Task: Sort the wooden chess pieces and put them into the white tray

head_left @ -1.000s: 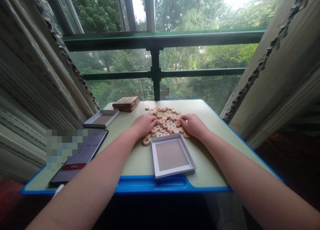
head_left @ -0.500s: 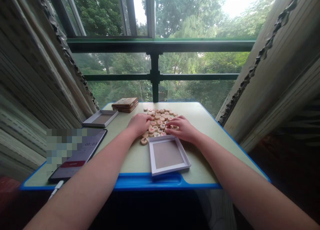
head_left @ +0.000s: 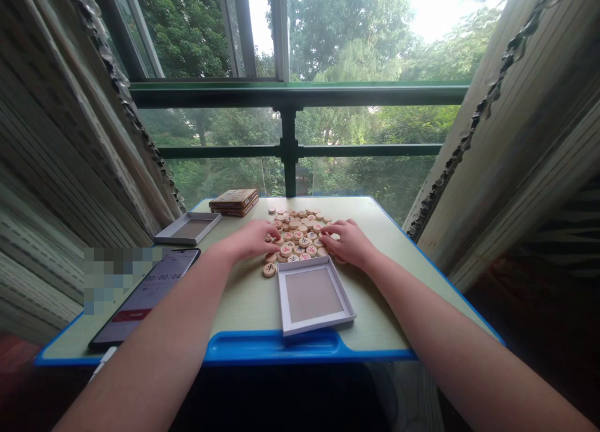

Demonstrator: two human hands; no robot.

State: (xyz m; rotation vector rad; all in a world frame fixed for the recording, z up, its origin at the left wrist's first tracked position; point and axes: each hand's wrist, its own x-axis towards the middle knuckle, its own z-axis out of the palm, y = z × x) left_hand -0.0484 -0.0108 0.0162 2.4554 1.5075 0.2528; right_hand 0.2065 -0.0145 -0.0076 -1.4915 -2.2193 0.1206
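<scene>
Discs (head_left: 299, 236), pale, some red-lettered, some black-lettered

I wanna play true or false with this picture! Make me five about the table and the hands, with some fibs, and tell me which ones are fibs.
1. The round pieces lie in a heap on the table. True.
2. The phone is on the right side of the table. False: it lies on the left side.
3. The left hand and right hand are on opposite sides of the heap. True.
4. All the round pieces are inside the near tray. False: the heap lies beyond it, on the table.
5. The brown stack is toward the back of the table. True.
</scene>
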